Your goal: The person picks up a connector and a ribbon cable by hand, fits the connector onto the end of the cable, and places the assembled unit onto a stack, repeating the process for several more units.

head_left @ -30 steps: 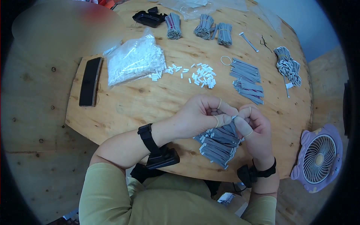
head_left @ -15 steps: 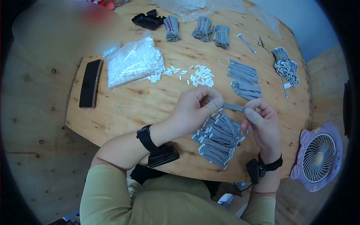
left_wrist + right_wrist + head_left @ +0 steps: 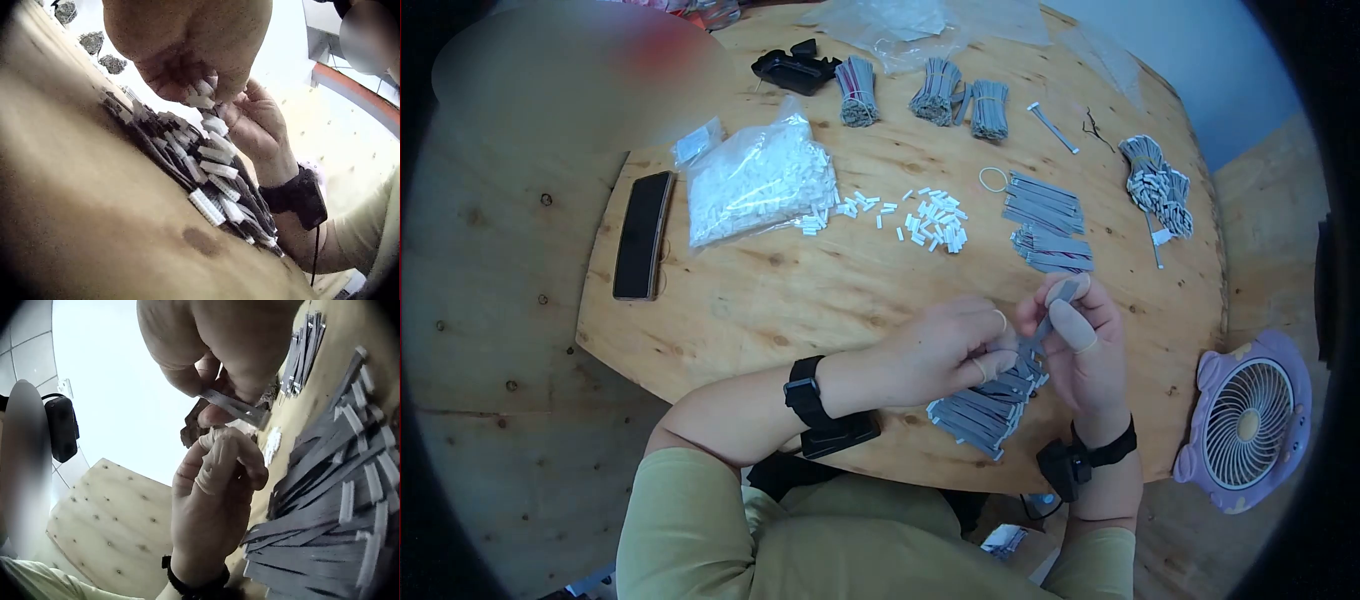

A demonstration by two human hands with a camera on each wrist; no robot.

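Note:
In the head view my right hand (image 3: pixel 1090 340) pinches a flat grey ribbon cable (image 3: pixel 1057 310) between thumb and fingers, its lower part reaching down over a pile of similar cables (image 3: pixel 975 420). The right wrist view shows the held cable (image 3: pixel 231 405) jutting from the fingertips. My left hand (image 3: pixel 940 350) is lowered beside the pile, fingers curled, thumb near the index finger. From the left wrist, white connectors (image 3: pixel 215 153) of the pile show just under its fingertips, and I cannot tell whether it grips one. Pale finger cots cover several fingertips.
Beyond the hands lie loose white connectors (image 3: pixel 940 220), a plastic bag (image 3: pixel 765 185) full of them, and two groups of grey cables (image 3: pixel 1040 205). Tied cable bundles (image 3: pixel 990 110) stand at the back. A phone (image 3: pixel 643 235) lies left; a purple fan (image 3: pixel 1248 425) stands right.
The cable was stretched between both hands half a second ago. Now the right hand holds it upright, and the left hand has come down to the pile.

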